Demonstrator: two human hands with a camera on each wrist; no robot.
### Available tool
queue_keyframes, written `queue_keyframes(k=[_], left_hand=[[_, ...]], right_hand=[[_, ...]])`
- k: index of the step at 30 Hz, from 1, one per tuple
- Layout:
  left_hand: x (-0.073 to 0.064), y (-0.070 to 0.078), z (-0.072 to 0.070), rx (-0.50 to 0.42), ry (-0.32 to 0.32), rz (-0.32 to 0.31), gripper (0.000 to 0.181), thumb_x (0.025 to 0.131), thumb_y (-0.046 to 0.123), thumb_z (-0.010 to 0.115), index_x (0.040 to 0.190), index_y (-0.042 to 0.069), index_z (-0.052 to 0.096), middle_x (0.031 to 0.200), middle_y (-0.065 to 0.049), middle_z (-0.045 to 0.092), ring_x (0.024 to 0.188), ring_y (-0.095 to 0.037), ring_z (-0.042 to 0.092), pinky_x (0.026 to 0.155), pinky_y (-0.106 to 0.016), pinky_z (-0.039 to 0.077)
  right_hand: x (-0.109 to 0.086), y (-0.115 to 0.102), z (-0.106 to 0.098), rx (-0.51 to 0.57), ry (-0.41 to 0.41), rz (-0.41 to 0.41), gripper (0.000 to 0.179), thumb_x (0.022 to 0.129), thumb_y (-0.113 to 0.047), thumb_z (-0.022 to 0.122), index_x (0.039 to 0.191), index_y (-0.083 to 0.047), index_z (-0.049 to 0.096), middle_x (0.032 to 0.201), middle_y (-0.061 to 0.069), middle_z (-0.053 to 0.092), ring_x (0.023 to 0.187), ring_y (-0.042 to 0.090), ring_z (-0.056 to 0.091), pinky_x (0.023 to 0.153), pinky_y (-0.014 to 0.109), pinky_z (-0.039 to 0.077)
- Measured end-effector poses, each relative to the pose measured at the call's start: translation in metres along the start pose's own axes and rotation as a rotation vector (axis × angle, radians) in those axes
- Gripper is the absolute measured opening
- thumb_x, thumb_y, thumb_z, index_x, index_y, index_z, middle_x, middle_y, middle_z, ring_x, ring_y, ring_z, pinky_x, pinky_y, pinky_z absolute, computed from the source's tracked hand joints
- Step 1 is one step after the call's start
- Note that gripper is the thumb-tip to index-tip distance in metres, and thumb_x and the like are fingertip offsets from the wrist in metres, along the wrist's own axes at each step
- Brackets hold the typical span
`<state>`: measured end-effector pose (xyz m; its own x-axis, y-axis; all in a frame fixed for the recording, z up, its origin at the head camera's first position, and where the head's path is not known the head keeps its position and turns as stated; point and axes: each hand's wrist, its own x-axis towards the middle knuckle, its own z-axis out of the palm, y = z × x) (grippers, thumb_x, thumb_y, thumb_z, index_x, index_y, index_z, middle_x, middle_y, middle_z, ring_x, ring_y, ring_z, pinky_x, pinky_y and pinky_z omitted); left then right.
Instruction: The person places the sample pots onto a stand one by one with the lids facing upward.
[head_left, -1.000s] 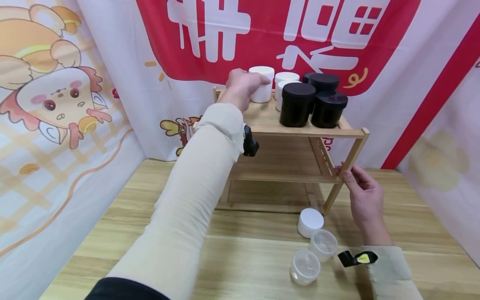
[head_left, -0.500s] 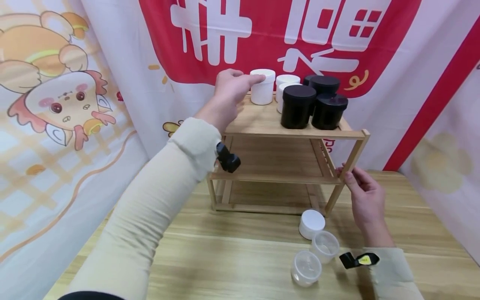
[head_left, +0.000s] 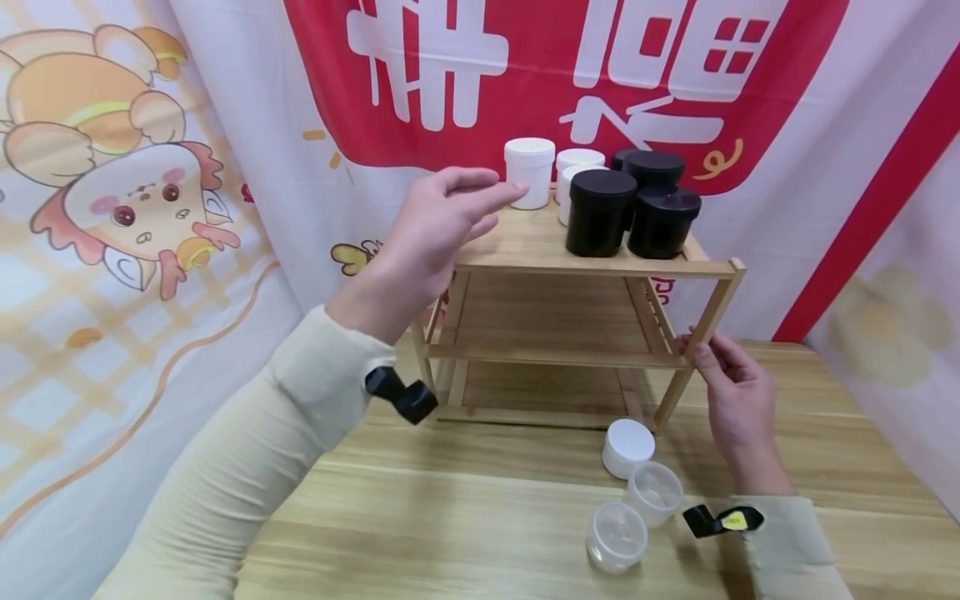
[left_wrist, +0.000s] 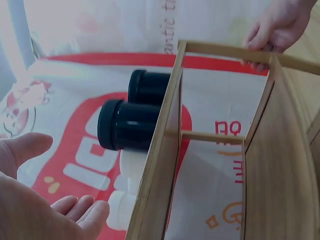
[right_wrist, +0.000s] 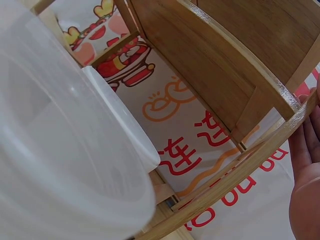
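On the left side of the top board of a wooden shelf rack [head_left: 517, 246] stands a white lidded jar [head_left: 529, 173]. My left hand [head_left: 442, 225] is just left of it, fingers extended and holding nothing; in the left wrist view, the same hand [left_wrist: 55, 205] has space between thumb and fingers. My right hand [head_left: 738, 400] grips the rack's right front post at the middle shelf, its thumb in front. Two more white jars [head_left: 576, 158] and several black lidded jars [head_left: 600, 218] stand together on the top board, partly hiding one another.
On the table, by the rack's right front foot, sits a short white jar [head_left: 628, 450]. Two clear plastic cups [head_left: 617, 537] stand nearer me, left of the right sleeve. Printed cloth [head_left: 420, 50] hangs behind the rack and along both sides.
My left hand has let go of the leftmost white jar and drawn back left and towards me. The jar stays on the board. My right hand keeps its grip on the post.
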<state>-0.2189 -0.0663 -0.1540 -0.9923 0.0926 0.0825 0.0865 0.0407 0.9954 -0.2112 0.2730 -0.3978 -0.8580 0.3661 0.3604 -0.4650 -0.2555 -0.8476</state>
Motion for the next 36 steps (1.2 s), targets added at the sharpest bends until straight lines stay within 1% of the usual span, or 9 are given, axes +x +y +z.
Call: queue_keyframes(k=[3, 6, 12, 16, 19, 24, 29, 32, 36], left_hand=[[-0.013, -0.007, -0.003, -0.016, -0.050, 0.049, 0.049, 0.098, 0.025, 0.080, 0.142, 0.014, 0.062, 0.142, -0.004, 0.063, 0.134, -0.022, 0.064, 0.120, -0.041, 0.051], [-0.024, -0.013, -0.005, -0.028, -0.090, 0.075, 0.047, 0.099, 0.023, 0.079, 0.142, 0.014, 0.063, 0.140, -0.004, 0.066, 0.133, -0.022, 0.065, 0.121, -0.042, 0.049], [-0.047, -0.032, -0.007, -0.063, -0.130, 0.113, 0.044, 0.098, 0.018, 0.079, 0.140, 0.013, 0.065, 0.146, -0.007, 0.067, 0.132, -0.018, 0.065, 0.125, -0.041, 0.044], [-0.060, -0.045, -0.008, -0.100, -0.152, 0.137, 0.046, 0.098, 0.012, 0.078, 0.142, 0.010, 0.064, 0.147, -0.009, 0.067, 0.134, -0.017, 0.066, 0.124, -0.038, 0.046], [-0.069, -0.058, -0.006, -0.088, -0.173, 0.145, 0.049, 0.097, 0.011, 0.078, 0.144, 0.011, 0.062, 0.146, -0.006, 0.066, 0.137, -0.017, 0.064, 0.123, -0.037, 0.047], [-0.085, -0.088, 0.003, -0.049, -0.207, 0.150, 0.052, 0.095, 0.011, 0.080, 0.144, 0.013, 0.061, 0.148, 0.000, 0.064, 0.143, -0.019, 0.060, 0.124, -0.037, 0.046], [-0.102, -0.129, 0.012, -0.063, -0.252, 0.111, 0.060, 0.091, 0.009, 0.082, 0.147, 0.014, 0.059, 0.156, -0.002, 0.059, 0.149, -0.025, 0.054, 0.126, -0.040, 0.043], [-0.108, -0.153, 0.017, -0.068, -0.273, 0.094, 0.064, 0.090, 0.007, 0.083, 0.148, 0.012, 0.059, 0.158, -0.004, 0.058, 0.149, -0.025, 0.053, 0.127, -0.041, 0.042], [-0.110, -0.179, 0.024, -0.039, -0.297, 0.090, 0.064, 0.090, 0.011, 0.085, 0.148, 0.012, 0.060, 0.157, -0.002, 0.059, 0.147, -0.024, 0.055, 0.128, -0.046, 0.040]], right_hand=[[0.000, 0.000, 0.000, -0.008, 0.000, 0.007, 0.038, 0.103, -0.003, 0.067, 0.138, 0.010, 0.066, 0.113, 0.007, 0.083, 0.107, 0.016, 0.078, 0.102, 0.020, 0.058], [0.000, -0.001, 0.000, -0.007, -0.001, 0.009, 0.038, 0.103, -0.004, 0.067, 0.138, 0.010, 0.066, 0.114, 0.008, 0.083, 0.108, 0.016, 0.078, 0.102, 0.020, 0.058], [0.000, -0.002, 0.000, -0.027, -0.015, 0.016, 0.038, 0.103, -0.006, 0.067, 0.138, 0.007, 0.067, 0.115, 0.007, 0.082, 0.110, 0.015, 0.077, 0.102, 0.019, 0.057], [0.000, -0.003, -0.001, -0.064, -0.035, 0.028, 0.039, 0.104, -0.009, 0.067, 0.141, 0.004, 0.067, 0.119, 0.003, 0.082, 0.113, 0.013, 0.075, 0.103, 0.017, 0.056], [0.000, -0.004, -0.001, -0.072, -0.033, 0.028, 0.039, 0.104, -0.010, 0.067, 0.142, 0.003, 0.067, 0.118, 0.001, 0.082, 0.113, 0.012, 0.075, 0.103, 0.016, 0.056], [-0.002, -0.005, -0.002, -0.064, -0.018, 0.031, 0.039, 0.104, -0.009, 0.068, 0.140, 0.003, 0.067, 0.115, 0.002, 0.083, 0.110, 0.011, 0.076, 0.102, 0.016, 0.056], [-0.002, -0.004, -0.001, -0.066, -0.013, 0.040, 0.039, 0.103, -0.008, 0.068, 0.141, 0.004, 0.067, 0.115, 0.000, 0.083, 0.109, 0.010, 0.076, 0.101, 0.016, 0.057], [-0.002, -0.004, 0.000, -0.050, -0.008, 0.037, 0.039, 0.103, -0.007, 0.068, 0.140, 0.005, 0.067, 0.113, 0.000, 0.083, 0.108, 0.010, 0.076, 0.101, 0.017, 0.057], [-0.002, -0.002, 0.001, -0.031, 0.004, 0.023, 0.037, 0.103, -0.006, 0.068, 0.138, 0.006, 0.068, 0.110, 0.001, 0.083, 0.106, 0.011, 0.077, 0.101, 0.018, 0.057]])
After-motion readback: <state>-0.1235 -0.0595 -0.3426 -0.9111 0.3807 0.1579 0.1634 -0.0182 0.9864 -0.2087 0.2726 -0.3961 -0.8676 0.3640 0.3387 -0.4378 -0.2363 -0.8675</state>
